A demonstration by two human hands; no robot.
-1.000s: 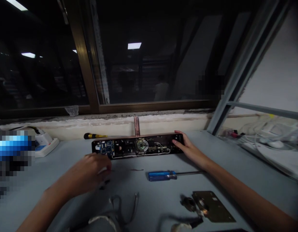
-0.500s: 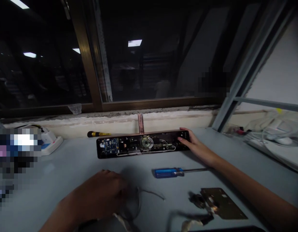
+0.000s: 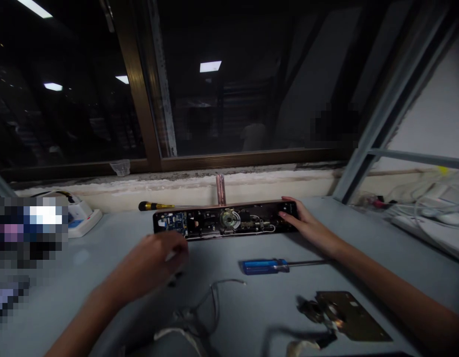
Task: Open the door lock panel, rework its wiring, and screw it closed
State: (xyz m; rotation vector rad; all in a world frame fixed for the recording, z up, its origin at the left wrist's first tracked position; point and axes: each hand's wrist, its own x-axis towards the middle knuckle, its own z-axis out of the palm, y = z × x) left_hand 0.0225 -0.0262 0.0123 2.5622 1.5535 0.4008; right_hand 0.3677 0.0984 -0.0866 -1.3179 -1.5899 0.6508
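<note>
A long black device housing [image 3: 200, 234] lies open-faced, showing a blue circuit board [image 3: 173, 221], a round part near its middle and white wires. My right hand [image 3: 306, 223] grips its right end, thumb on the inside. In front of its left end, my left hand [image 3: 151, 265] is curled with fingertips together; whatever they hold is hidden, and a small dark blurred bit shows just below them. A blue-handled screwdriver [image 3: 264, 266] lies in front of the housing. Nearer to me are a thin grey cable [image 3: 215, 302] and a brownish plate with attached parts [image 3: 358, 315].
Behind the housing lies a yellow-and-black screwdriver [image 3: 155, 206], with a copper-coloured upright piece [image 3: 220, 189] against the wall. A white power strip [image 3: 84, 220] sits at left. Cables and white equipment [image 3: 433, 208] fill the right side, past a metal frame post [image 3: 354, 173].
My left hand has risen from beside the grey cable, up and left to the housing's left end. The cable end has shifted slightly. My right hand keeps its hold.
</note>
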